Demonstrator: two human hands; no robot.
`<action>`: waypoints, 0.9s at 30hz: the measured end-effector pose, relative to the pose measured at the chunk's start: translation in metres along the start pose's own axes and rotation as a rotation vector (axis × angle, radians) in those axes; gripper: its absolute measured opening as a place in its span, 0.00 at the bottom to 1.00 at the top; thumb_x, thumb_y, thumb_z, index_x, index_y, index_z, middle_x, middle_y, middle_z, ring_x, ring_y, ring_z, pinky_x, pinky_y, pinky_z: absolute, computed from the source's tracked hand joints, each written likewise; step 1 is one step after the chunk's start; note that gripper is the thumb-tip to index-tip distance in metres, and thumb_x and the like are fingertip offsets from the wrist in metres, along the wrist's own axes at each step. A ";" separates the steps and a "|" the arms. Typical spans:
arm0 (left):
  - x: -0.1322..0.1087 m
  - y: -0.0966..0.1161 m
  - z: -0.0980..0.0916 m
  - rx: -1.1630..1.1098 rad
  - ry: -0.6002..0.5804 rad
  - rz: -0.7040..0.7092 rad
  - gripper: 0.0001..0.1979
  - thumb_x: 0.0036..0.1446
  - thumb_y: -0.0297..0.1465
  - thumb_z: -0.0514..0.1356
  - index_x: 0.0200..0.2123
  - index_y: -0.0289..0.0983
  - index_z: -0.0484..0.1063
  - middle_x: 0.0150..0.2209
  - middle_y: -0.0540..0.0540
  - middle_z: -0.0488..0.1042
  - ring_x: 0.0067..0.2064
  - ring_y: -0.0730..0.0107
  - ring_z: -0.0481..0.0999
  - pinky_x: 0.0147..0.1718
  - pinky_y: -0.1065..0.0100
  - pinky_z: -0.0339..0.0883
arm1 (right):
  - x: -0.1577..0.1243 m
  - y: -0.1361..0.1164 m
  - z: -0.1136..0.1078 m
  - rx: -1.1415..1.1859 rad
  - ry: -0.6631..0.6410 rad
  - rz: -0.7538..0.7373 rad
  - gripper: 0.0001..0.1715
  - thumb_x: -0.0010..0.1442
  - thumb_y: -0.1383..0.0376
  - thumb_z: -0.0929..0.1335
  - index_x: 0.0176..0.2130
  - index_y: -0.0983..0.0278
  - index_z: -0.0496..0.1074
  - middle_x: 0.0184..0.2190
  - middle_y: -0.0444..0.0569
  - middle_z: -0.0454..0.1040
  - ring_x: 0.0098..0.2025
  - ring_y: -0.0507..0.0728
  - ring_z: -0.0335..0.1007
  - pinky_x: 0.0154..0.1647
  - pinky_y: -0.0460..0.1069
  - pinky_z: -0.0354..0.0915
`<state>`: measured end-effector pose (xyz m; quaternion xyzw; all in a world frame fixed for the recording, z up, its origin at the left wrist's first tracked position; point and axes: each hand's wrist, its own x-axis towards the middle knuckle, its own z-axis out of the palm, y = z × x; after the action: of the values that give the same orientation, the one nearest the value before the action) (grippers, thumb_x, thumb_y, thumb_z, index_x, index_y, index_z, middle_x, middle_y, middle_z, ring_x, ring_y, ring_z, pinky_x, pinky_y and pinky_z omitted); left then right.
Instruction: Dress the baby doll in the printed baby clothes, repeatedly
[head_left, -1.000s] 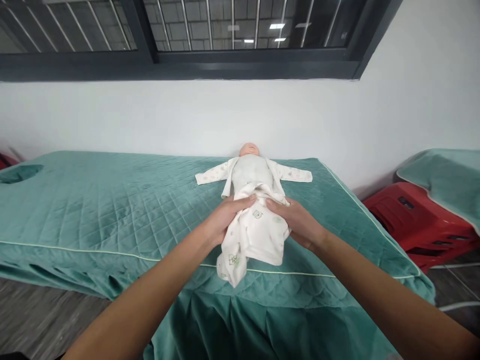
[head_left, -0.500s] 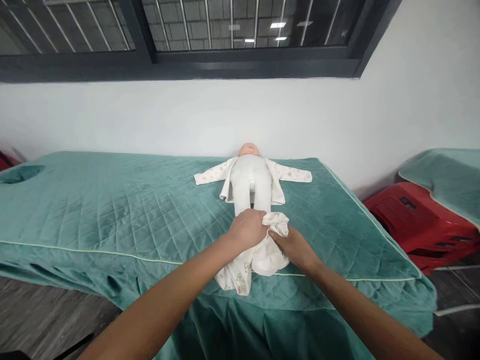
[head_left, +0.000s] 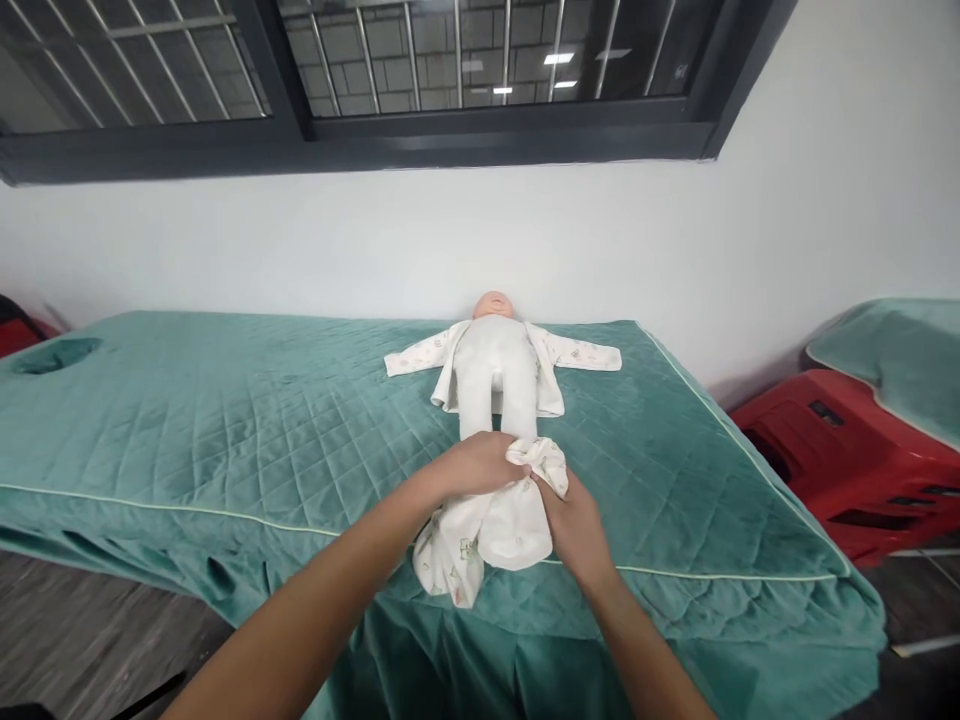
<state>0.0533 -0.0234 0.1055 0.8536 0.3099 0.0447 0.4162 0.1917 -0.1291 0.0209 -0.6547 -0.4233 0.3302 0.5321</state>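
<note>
A baby doll [head_left: 496, 358] with a white cloth body lies on its back, head toward the wall. Its arms are in the sleeves of a white printed baby jacket [head_left: 583, 353] that is spread open on both sides. At the doll's feet, white printed baby pants [head_left: 517, 530] are bunched up, one leg hanging toward the bed's front edge. My left hand [head_left: 484, 463] is closed on the bunched pants by the doll's lower legs. My right hand [head_left: 574, 520] grips the same fabric from the right. The doll's feet are hidden behind my hands and the cloth.
The doll lies on a bed with a green quilted cover [head_left: 300, 420], which has a hole at its far left. A white wall [head_left: 300, 245] and a dark window frame [head_left: 487, 145] stand behind. To the right is a red plastic stool [head_left: 855, 460] partly under green cloth.
My right hand has turned more upright and moved slightly left, still gripping the pants. The bunched fabric has shifted a little left and toward me. The camera view has tilted slightly.
</note>
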 end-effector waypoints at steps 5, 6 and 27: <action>-0.008 -0.005 -0.010 -0.555 -0.115 -0.033 0.23 0.54 0.44 0.67 0.50 0.39 0.76 0.50 0.43 0.79 0.52 0.55 0.76 0.44 0.65 0.69 | 0.006 0.006 -0.001 0.341 0.006 0.047 0.30 0.57 0.50 0.71 0.54 0.63 0.72 0.49 0.53 0.79 0.48 0.64 0.75 0.48 0.54 0.69; -0.008 -0.007 -0.010 -0.667 -0.116 -0.050 0.24 0.52 0.43 0.69 0.50 0.39 0.76 0.50 0.43 0.79 0.52 0.55 0.76 0.44 0.65 0.70 | 0.008 0.007 -0.002 0.389 0.007 0.035 0.30 0.56 0.50 0.71 0.54 0.63 0.72 0.49 0.52 0.79 0.47 0.63 0.75 0.46 0.54 0.69; 0.061 -0.023 -0.043 -0.341 0.398 0.180 0.16 0.53 0.41 0.66 0.41 0.36 0.75 0.41 0.48 0.76 0.45 0.63 0.73 0.44 0.67 0.65 | 0.108 0.004 -0.005 0.136 0.084 -0.219 0.19 0.59 0.52 0.68 0.42 0.64 0.73 0.38 0.47 0.77 0.42 0.59 0.68 0.45 0.51 0.63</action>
<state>0.0761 0.0509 0.1051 0.7698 0.2965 0.2997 0.4793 0.2427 -0.0337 0.0202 -0.5802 -0.4461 0.2703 0.6256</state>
